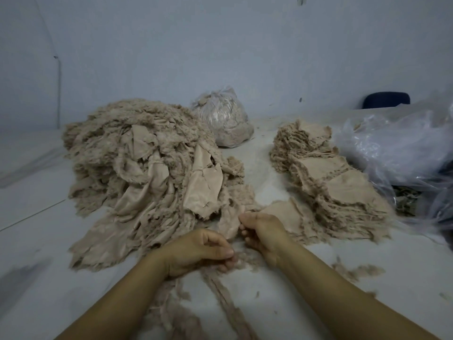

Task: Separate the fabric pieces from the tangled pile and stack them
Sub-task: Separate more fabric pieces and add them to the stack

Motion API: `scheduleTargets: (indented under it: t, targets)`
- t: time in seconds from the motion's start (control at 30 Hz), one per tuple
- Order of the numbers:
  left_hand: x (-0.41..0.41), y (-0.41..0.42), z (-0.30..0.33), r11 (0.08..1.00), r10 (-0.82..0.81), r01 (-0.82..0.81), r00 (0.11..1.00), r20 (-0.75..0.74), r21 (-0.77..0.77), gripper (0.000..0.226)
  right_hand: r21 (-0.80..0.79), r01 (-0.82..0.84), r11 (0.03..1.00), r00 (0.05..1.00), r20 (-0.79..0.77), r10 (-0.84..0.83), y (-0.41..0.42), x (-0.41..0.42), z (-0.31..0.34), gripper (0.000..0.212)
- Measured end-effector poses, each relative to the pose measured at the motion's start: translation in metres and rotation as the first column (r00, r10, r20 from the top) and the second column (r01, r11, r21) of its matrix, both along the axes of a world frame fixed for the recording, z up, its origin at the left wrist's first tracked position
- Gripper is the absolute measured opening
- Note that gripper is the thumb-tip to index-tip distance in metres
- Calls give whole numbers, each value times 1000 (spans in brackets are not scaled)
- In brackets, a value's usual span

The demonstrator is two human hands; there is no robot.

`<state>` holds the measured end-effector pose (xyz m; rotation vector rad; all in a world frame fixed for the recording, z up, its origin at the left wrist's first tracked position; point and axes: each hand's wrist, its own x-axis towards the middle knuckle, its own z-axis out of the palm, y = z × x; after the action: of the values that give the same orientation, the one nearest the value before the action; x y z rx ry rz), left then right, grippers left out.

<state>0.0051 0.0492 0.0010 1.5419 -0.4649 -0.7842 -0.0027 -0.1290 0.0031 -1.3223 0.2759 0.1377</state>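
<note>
Looking down over the table, I see both hands close together near its front edge, just ahead of the tangled pile. My left hand has its fingers curled, thumb meeting fingertips around wisps of loose fibre. My right hand is curled too, its fingertips pinching the near edge of a beige fabric piece lying between the pile and the stacks. The tangled pile heaps up across the left half of the table, fluffy on its far side with smooth flaps draped toward me. A row of stacked pieces runs along the right side, from the far edge toward the front, the flat sheets overlapping. A tied clear bag of scraps sits behind the pile at the far edge. Crumpled clear plastic lies against the right edge, beside the stacks. Frayed strips and fluff trail across the front edge under my forearms.
</note>
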Motion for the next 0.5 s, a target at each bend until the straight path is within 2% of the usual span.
scheduleTargets:
  t: [0.07,0.13,0.2,0.27,0.3,0.37,0.5]
  targets:
    - [6,-1,1,982,172,-182,973,-154,-55,29,-42,-15,999,995,96,18,-1,-4,0,27]
    - [14,-8,4,937,312,-343,908,-280,-68,46,-86,-40,996,984,172,54,0,-9,3,27]
    - [20,-20,10,918,342,-385,890,-301,-97,52,-213,-85,973,968,213,131,3,-15,6,26]
    - [27,-33,14,867,459,-490,856,-237,-92,48,-334,-122,935,953,225,205,7,-21,5,25]
    - [32,-38,14,813,554,-577,808,-199,-76,42,-340,-134,931,952,218,217,8,-25,3,24]
    - [40,-42,15,710,678,-700,709,-195,-76,28,-253,-144,957,961,194,196,9,-30,0,23]
    - [44,-46,15,618,713,-773,628,-313,-144,16,-127,-122,984,979,149,141,3,-32,-5,23]
